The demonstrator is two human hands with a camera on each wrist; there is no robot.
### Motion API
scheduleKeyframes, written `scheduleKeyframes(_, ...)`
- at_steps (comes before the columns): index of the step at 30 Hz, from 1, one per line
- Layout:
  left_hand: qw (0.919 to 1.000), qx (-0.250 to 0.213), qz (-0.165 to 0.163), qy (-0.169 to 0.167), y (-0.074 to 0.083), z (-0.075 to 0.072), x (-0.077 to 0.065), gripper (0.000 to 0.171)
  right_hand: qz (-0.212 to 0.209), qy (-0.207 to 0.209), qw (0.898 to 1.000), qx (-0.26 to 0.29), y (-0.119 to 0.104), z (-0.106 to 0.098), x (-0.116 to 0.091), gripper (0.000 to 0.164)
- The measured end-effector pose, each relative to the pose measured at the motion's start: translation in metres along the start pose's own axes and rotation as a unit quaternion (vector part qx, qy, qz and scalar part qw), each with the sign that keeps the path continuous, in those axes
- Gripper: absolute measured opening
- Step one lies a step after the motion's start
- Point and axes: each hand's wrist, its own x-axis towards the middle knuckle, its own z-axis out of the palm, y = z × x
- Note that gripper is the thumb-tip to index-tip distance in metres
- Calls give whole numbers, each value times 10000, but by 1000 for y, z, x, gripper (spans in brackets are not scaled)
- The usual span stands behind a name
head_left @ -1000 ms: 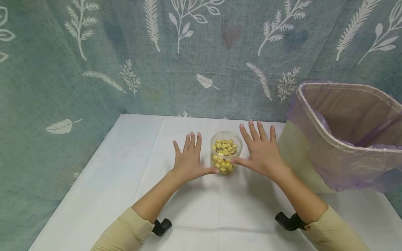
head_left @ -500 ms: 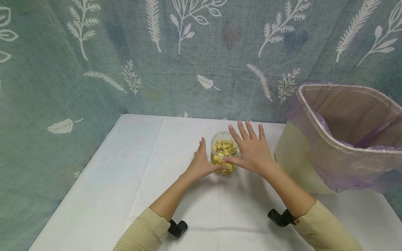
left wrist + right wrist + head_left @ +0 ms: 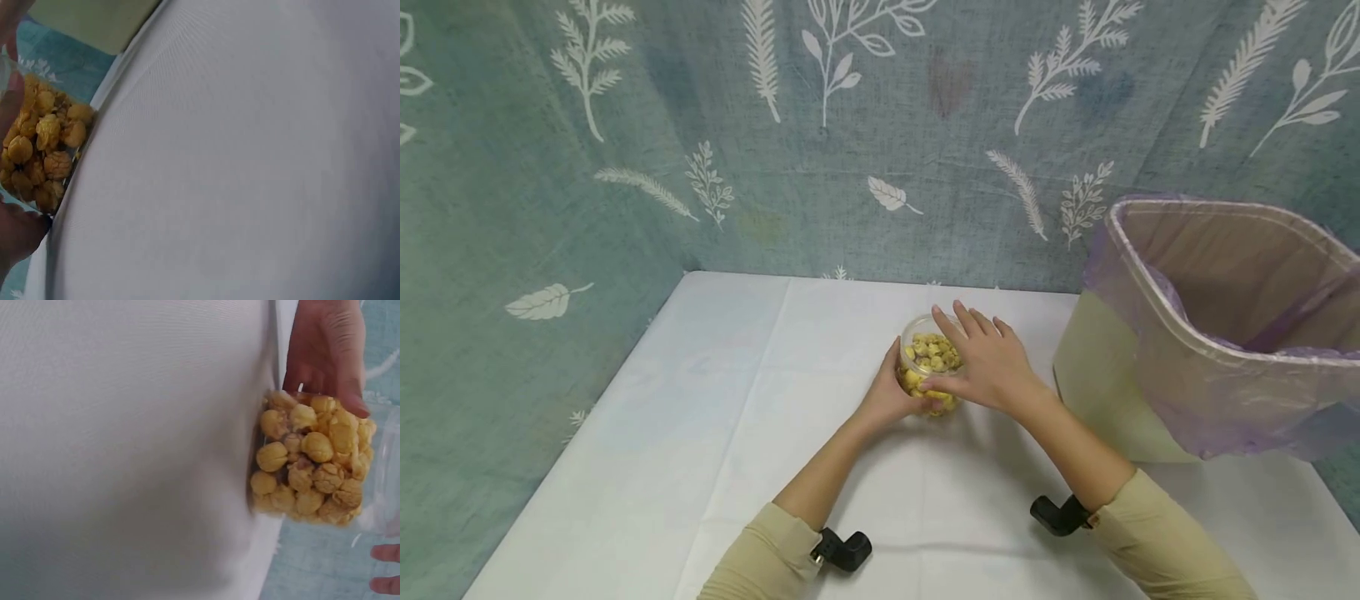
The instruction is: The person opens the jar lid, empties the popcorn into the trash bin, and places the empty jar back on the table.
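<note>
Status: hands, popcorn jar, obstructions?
Left hand grips clear cylindrical jar of yellow popcorn, upright. Right hand spread beside it, contact unclear. Pale bin, purple plastic liner, at right, not between hands and jar.

Head view was evenly bright; faint shadows fell toward near edge of tabletop (image 3: 700, 400). Wrist views were dimmer, softer.

Free room: wide table (image 3: 625, 467) stretch left of person's left hand (image 3: 887, 396); near lane between forearms (image 3: 820, 475), narrowed by black wrist mounts (image 3: 846, 552); strip far of jar (image 3: 934, 354). Left hand, gripping, blocks jar's left; right hand (image 3: 988, 367), fingers spread, covers right. Lined bin (image 3: 1120, 392) obstructs right. Fabric (image 3: 835, 192) bounds far edge.
</note>
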Motion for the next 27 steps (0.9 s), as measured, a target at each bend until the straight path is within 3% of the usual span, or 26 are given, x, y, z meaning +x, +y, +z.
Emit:
scheduleKeyframes(8,9987,204,409,215,-17,7,-4,112,11,-32,9989,472,-2,7,4,95)
scheduleKeyframes(15,9965,430,633,340,-18,8,-5,112,211,-7,9958,896,-5,8,2,87)
scheduleKeyframes(19,9963,272,758,314,-18,7,-8,109,231,214,9955,893,-8,8,-3,84)
scheduleKeyframes(23,9920,123,1181,433,-17,7,-14,105,221,555,9934,977,-12,7,-10,80)
scheduleKeyframes(27,9813,429,1735,713,-18,5,-20,106,415,638,9856,1512,-19,5,-17,79)
